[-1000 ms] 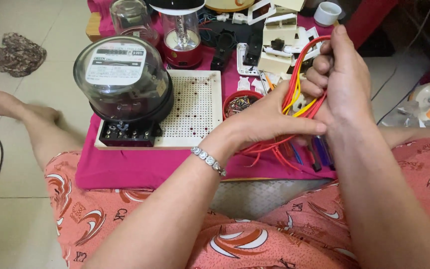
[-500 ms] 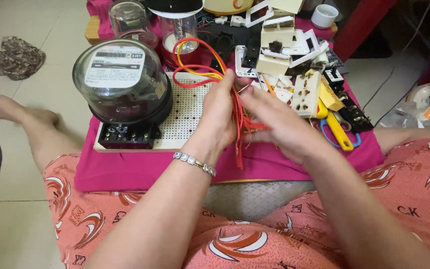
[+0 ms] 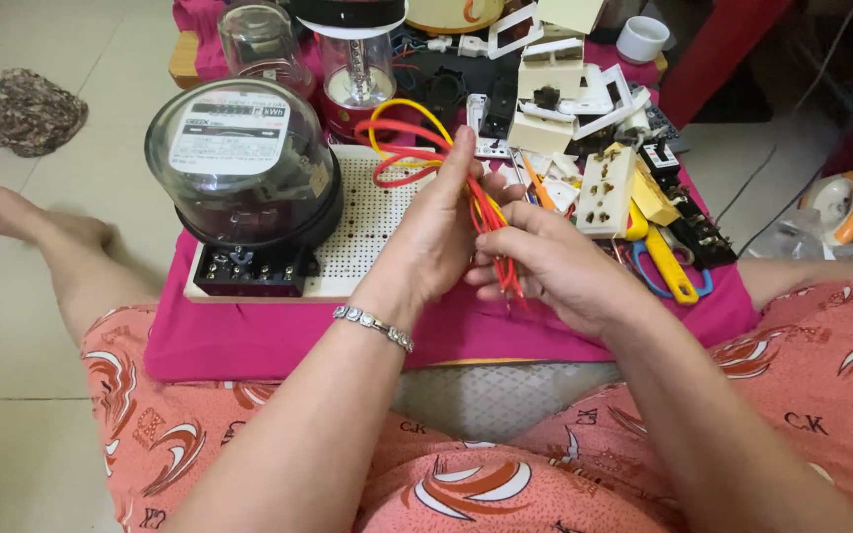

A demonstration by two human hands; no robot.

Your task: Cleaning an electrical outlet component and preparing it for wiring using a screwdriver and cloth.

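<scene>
Wire bundle (image 3: 446, 163), red with one yellow strand, sits at frame centre above the pink cloth (image 3: 278, 341). Long axis runs 11 to 5 o'clock: loops arch toward 11 over the perforated board (image 3: 372, 232), loose ends point to 5. Left hand (image 3: 436, 232) upright, palm turned right, fingers pinching the strands mid-length. Right hand (image 3: 545, 266) comes in from 4 o'clock, knuckles up, fingers closed on the lower ends. Electricity meter (image 3: 244, 163) at 9 o'clock of the bundle; cream socket (image 3: 604, 192) at 3 o'clock.

Bright, even daylight — soft shadows, sharp focus, slight glare on tiles.
</scene>
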